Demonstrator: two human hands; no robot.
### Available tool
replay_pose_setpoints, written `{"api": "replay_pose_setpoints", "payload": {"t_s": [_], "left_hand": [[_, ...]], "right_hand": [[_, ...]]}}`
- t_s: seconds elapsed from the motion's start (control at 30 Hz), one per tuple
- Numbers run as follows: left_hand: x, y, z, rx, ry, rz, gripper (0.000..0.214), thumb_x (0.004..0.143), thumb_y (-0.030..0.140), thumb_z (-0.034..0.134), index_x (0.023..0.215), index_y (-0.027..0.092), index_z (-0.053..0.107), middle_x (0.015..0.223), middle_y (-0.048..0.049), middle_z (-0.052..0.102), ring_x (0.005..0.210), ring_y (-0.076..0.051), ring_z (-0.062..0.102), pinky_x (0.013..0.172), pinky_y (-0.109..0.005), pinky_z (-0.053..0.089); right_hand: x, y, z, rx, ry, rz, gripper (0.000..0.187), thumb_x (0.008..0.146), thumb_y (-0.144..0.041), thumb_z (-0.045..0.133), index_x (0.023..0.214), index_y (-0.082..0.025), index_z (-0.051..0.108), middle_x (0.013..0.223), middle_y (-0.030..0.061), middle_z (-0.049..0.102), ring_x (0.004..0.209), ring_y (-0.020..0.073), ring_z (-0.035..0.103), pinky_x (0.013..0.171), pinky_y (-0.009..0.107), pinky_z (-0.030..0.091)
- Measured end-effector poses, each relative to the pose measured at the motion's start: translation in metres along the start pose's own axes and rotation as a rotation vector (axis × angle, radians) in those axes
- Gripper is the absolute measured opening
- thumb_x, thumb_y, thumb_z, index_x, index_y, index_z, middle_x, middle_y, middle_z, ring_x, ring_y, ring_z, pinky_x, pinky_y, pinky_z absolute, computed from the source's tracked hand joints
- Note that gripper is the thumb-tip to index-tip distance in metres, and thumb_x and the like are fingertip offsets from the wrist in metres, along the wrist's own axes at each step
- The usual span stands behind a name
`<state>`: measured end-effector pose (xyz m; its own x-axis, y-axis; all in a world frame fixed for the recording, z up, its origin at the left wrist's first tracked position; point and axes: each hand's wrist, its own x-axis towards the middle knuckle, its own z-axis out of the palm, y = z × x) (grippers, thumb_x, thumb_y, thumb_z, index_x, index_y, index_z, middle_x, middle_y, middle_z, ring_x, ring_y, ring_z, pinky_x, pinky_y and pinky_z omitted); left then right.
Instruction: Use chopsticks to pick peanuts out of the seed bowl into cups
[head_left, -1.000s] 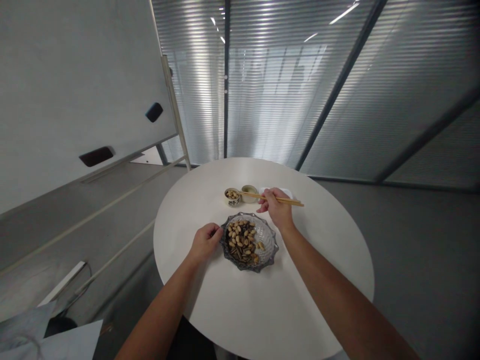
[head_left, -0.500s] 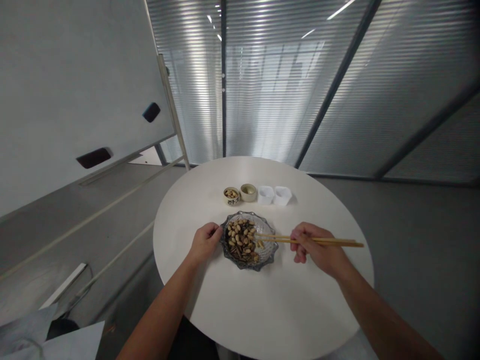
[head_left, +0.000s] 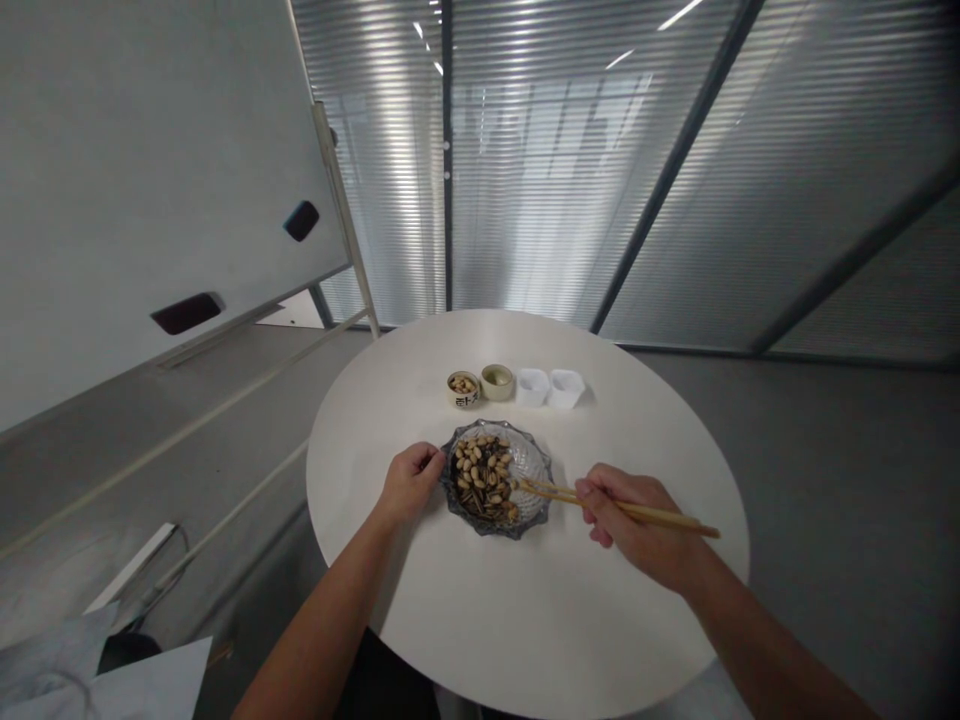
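Observation:
A scalloped glass bowl (head_left: 535, 462) of pale nuts and dark seeds sits near the middle of the round white table (head_left: 525, 610). My left hand (head_left: 409, 482) is closed against the bowl's left rim. My right hand (head_left: 637, 525) grips a pair of wooden chopsticks (head_left: 600, 500); their tips reach into the bowl's right side among the nuts. Beyond the bowl stands a row of small cups: one with nuts (head_left: 463, 388), a beige one (head_left: 496, 381) and two white ones (head_left: 532, 386) (head_left: 566, 388).
A whiteboard on a stand (head_left: 150, 180) leans at the left, with two dark erasers on it. Glass walls with blinds run behind the table. Grey floor surrounds it; papers lie at the bottom left corner (head_left: 142, 685).
My right hand came back from the small cups to the right of the bowl, then lowered the chopstick tips into the nuts. The left hand stayed on the rim.

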<state>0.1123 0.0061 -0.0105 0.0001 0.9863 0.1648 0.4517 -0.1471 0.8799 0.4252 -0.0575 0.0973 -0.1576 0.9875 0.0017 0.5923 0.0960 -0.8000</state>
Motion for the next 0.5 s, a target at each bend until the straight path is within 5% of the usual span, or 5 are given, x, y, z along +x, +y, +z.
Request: {"api": "replay_pose_setpoints", "payload": {"t_s": [0.23,0.5], "left_hand": [[0.000,-0.001,0.000,0.005,0.002,-0.015,0.036,0.092,0.048,0.054,0.076,0.019,0.066,0.069,-0.0002,0.060,0.068,-0.015,0.052,0.062,-0.025,0.039],[0.001,-0.006,0.001,0.019,-0.009,0.003,0.035,0.093,0.047,0.053,0.076,0.018,0.063,0.069,0.0009,0.057,0.069,-0.014,0.051,0.064,-0.025,0.038]], "right_hand": [[-0.003,0.012,0.001,-0.035,0.123,-0.074,0.045,0.098,-0.053,0.050,0.065,-0.024,0.059,0.051,0.0000,0.063,0.048,0.0164,0.063,0.048,0.027,0.049],[0.052,0.017,0.018,0.455,0.433,-0.188,0.042,0.091,-0.055,0.066,0.069,-0.019,0.062,0.054,-0.0009,0.063,0.041,0.0135,0.060,0.042,0.025,0.052]]}}
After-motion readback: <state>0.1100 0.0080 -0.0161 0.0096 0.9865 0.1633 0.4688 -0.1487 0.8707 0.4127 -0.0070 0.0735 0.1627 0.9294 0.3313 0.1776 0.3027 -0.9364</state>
